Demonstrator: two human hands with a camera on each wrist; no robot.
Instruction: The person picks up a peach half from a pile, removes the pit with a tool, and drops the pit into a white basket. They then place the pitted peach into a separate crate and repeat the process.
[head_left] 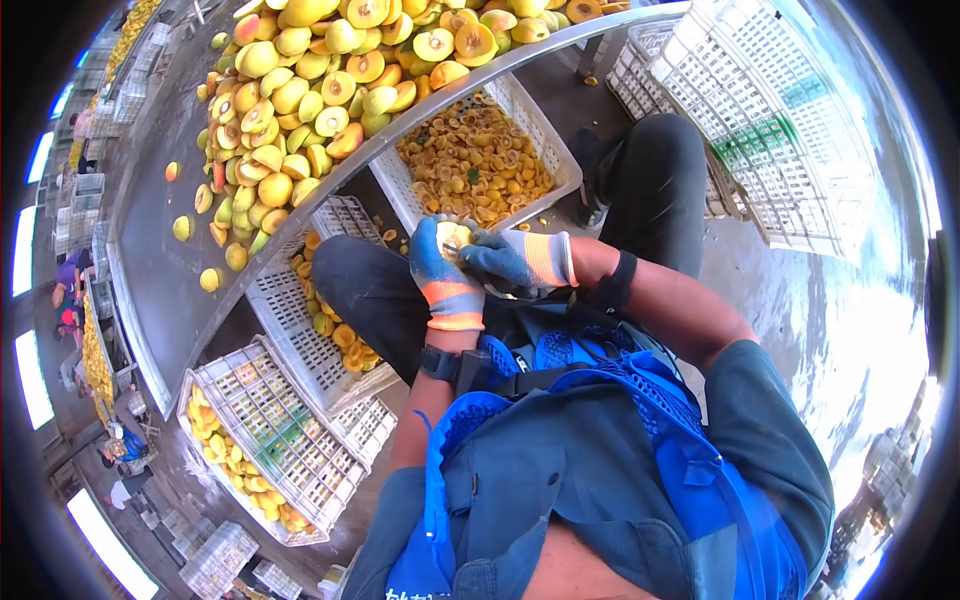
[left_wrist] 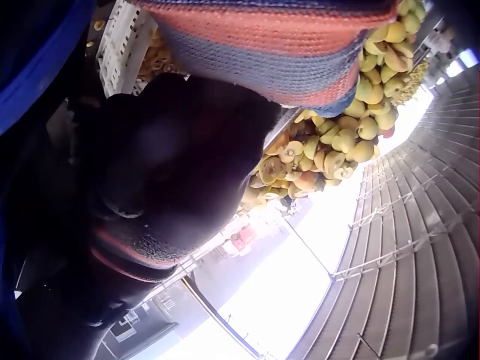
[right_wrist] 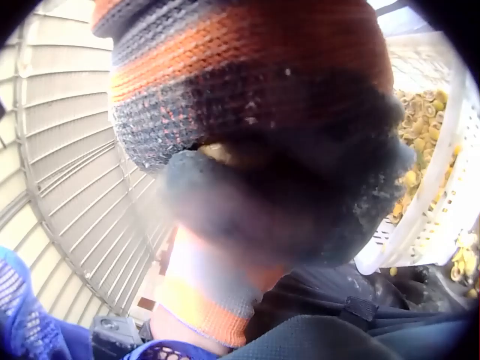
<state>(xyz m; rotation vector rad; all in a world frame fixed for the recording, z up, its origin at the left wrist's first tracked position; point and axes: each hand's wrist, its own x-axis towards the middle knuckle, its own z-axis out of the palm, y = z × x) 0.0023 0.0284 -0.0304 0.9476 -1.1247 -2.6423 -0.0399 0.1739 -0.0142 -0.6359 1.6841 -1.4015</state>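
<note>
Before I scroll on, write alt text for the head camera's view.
A seated person's gloved left hand holds a cut fruit, the gloved right hand against it. Beyond, a metal table bears heaped yellow fruit, many halved; white crates near the legs hold cut pieces.

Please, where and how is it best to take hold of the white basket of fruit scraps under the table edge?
I would grip the white basket by its near rim, coming down from the seated person's side. That rim stands out as a raised, exposed edge, while the far left corner is tucked beneath the table.
</note>
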